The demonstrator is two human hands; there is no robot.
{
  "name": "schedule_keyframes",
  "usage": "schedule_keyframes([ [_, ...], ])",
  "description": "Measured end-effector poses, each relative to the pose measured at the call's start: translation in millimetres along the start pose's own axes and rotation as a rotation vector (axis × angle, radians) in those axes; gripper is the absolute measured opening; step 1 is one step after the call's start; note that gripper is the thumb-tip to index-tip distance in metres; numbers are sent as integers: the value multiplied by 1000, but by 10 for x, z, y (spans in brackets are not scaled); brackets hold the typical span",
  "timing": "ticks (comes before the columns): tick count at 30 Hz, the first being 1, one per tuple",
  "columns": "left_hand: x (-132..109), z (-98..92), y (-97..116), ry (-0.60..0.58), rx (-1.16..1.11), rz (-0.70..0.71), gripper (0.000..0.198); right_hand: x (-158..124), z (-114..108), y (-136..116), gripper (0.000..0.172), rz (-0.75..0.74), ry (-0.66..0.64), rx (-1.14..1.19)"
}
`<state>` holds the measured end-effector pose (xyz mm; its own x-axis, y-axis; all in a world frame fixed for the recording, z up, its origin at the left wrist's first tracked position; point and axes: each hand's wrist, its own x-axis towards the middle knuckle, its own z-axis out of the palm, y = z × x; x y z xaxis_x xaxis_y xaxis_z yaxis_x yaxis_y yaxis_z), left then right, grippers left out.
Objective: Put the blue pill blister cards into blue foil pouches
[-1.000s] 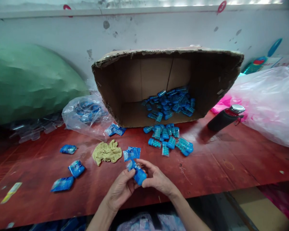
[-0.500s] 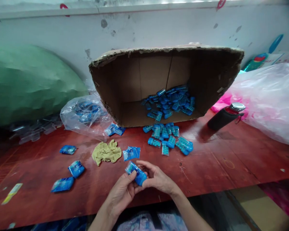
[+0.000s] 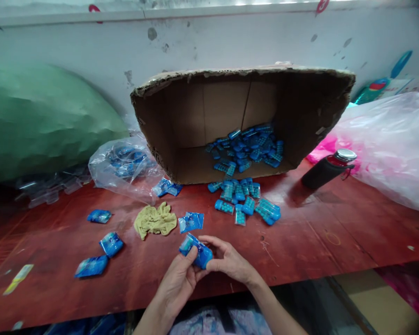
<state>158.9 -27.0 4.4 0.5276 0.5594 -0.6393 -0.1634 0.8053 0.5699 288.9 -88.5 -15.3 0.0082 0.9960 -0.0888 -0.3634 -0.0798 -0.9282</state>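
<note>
Both my hands hold one small blue packet (image 3: 196, 251) just above the near edge of the red table (image 3: 335, 242). My left hand (image 3: 178, 279) pinches its left end with thumb and fingers. My right hand (image 3: 228, 263) curls round its right end. Another blue packet (image 3: 191, 222) lies on the table just beyond them. A heap of blue blister pieces (image 3: 244, 202) spills from a cardboard box (image 3: 181, 121) lying on its side, with more blue pieces (image 3: 249, 149) inside it.
A yellow rag (image 3: 155, 220) lies left of my hands. Three blue packets (image 3: 104, 244) lie further left. A clear bag of blue items (image 3: 124, 163), a green sack (image 3: 45, 121), a black bottle (image 3: 326, 170) and a large clear plastic bag (image 3: 391, 144) ring the box.
My hands stayed in place while the packet turned a little and slid slightly left between my fingers. The view shifted slightly.
</note>
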Motion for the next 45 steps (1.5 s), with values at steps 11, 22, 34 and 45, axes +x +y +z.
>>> schedule_keyframes([
  [11, 68, -129, 30, -152, -74, -55, 17, -51, 66, -69, 51, -62, 118, -195],
  [22, 48, 2, -2, -46, -10, 52, 20, 14, 120, -33, 44, -82, 116, -90],
  [34, 170, -192, -37, 264, 429, 494, 28, 40, 226, 119, 26, -78, 287, -90],
  [45, 170, -180, 87, 195, 377, 483, 26, 97, 389, 371, 35, -41, 479, 108],
])
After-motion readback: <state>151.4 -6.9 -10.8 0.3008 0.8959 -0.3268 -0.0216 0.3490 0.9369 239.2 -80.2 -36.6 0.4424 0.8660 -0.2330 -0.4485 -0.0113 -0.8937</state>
